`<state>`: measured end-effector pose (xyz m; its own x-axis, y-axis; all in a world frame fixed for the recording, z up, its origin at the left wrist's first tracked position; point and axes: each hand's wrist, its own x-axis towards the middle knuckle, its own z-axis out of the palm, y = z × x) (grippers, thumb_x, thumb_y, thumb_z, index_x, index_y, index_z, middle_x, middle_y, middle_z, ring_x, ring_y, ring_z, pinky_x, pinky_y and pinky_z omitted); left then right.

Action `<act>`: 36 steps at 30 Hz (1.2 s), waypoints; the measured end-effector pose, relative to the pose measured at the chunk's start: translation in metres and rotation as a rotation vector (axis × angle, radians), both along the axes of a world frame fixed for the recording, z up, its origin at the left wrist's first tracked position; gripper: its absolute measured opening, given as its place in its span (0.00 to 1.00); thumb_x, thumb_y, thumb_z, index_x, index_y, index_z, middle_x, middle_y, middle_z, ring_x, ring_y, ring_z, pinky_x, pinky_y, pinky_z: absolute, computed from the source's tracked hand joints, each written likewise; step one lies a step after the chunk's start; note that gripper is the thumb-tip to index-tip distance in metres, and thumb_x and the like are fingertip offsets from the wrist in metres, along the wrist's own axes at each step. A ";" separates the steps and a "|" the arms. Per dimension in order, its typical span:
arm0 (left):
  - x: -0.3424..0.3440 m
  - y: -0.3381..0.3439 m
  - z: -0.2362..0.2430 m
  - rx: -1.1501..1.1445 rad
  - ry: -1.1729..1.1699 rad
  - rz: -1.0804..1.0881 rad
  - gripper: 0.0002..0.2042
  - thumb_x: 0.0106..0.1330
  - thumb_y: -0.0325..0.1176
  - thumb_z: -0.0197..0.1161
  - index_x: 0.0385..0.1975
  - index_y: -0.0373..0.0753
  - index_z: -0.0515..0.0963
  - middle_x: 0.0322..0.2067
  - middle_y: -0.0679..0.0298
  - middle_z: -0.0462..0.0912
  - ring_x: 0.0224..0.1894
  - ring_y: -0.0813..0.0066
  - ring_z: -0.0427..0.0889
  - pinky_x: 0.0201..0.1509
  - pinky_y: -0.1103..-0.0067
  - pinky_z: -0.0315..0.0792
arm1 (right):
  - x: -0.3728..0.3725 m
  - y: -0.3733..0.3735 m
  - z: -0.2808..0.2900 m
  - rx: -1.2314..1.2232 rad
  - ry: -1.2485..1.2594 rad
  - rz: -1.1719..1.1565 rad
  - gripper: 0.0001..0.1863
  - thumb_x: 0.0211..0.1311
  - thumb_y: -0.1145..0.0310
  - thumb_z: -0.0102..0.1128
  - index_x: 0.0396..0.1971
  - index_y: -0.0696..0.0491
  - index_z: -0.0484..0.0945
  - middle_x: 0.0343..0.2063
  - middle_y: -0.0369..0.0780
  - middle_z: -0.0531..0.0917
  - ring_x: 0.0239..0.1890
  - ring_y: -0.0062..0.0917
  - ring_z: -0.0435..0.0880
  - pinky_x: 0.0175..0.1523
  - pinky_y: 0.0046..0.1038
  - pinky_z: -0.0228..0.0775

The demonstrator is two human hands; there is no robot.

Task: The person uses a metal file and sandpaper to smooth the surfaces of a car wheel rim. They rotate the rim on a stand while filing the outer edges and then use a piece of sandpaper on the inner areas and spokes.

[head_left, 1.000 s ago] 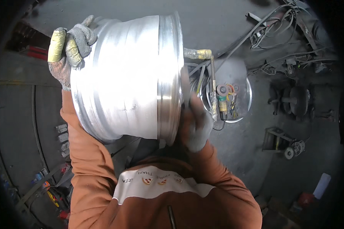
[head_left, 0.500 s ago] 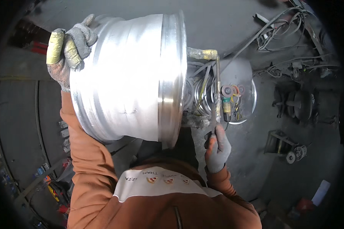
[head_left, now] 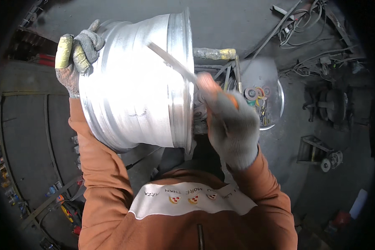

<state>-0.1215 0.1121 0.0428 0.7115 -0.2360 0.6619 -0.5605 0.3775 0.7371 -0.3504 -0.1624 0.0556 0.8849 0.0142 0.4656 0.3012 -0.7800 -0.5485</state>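
A large silver wheel rim [head_left: 141, 112] lies on its side in front of me, its barrel facing up. My left hand [head_left: 79, 54], in a grey glove with yellow tape round some fingers, is closed over the rim's left edge. My right hand [head_left: 233, 121], in a grey glove with orange at the fingers, is closed on a long flat file [head_left: 171, 60], slightly smeared by motion. The file slants up and left above the barrel; I cannot tell whether it touches the metal. Its grip end is hidden in the glove.
Right of the rim stands a metal support with a yellow-taped arm [head_left: 227, 54]. Beyond it, a round stool-like surface [head_left: 258, 75] holds abrasive discs [head_left: 251, 93] and small tools. Cables [head_left: 300, 31] lie at the upper right. A motor-like machine [head_left: 327, 160] sits on the right floor.
My right hand has moved up and left from beside the support, bringing the file over the barrel. My left hand stays on the rim's edge. The view has shifted slightly.
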 end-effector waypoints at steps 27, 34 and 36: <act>0.002 0.004 0.002 0.071 -0.049 -0.154 0.23 0.75 0.45 0.42 0.19 0.36 0.70 0.21 0.59 0.70 0.31 0.64 0.71 0.77 0.55 0.52 | -0.025 -0.030 -0.014 -0.014 0.134 0.047 0.28 0.53 0.76 0.67 0.56 0.41 0.83 0.24 0.37 0.77 0.22 0.35 0.81 0.26 0.33 0.74; 0.003 0.007 -0.001 0.036 0.027 -0.211 0.26 0.77 0.45 0.41 0.16 0.37 0.70 0.20 0.59 0.71 0.32 0.64 0.71 0.77 0.55 0.52 | 0.004 -0.017 0.002 -0.010 -0.123 0.118 0.29 0.53 0.77 0.68 0.57 0.41 0.82 0.22 0.37 0.74 0.21 0.33 0.78 0.26 0.32 0.72; -0.006 -0.003 0.001 0.034 0.107 -0.027 0.29 0.77 0.45 0.38 0.08 0.44 0.64 0.17 0.64 0.70 0.30 0.68 0.67 0.77 0.57 0.56 | -0.027 -0.026 -0.003 -0.079 0.189 0.085 0.31 0.52 0.75 0.69 0.60 0.40 0.81 0.22 0.37 0.73 0.20 0.32 0.77 0.24 0.32 0.70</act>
<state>-0.1279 0.1095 0.0442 0.7707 -0.2776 0.5735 -0.4677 0.3649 0.8051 -0.3771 -0.1888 0.0526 0.9504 0.1225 0.2860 0.2653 -0.7992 -0.5394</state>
